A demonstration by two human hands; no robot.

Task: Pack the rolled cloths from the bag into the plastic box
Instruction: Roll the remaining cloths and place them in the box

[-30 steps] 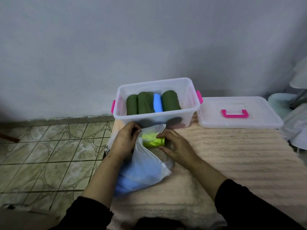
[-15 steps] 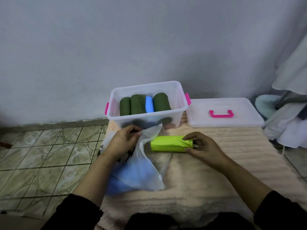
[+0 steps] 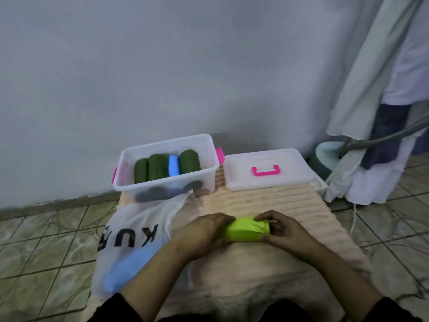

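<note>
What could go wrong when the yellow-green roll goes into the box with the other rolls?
Both hands, left hand and right hand, hold the yellow-green roll only by its ends, so it might loosen or unroll when lifted. The plastic box already holds three green rolls and a blue roll side by side, so squeezing it in could push them over. The bag lies open at the mat's edge, so the blue cloth inside could slip out.

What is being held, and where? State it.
The lime cloth roll, lying on the mat: left hand grips its left end, right hand its right end.
</note>
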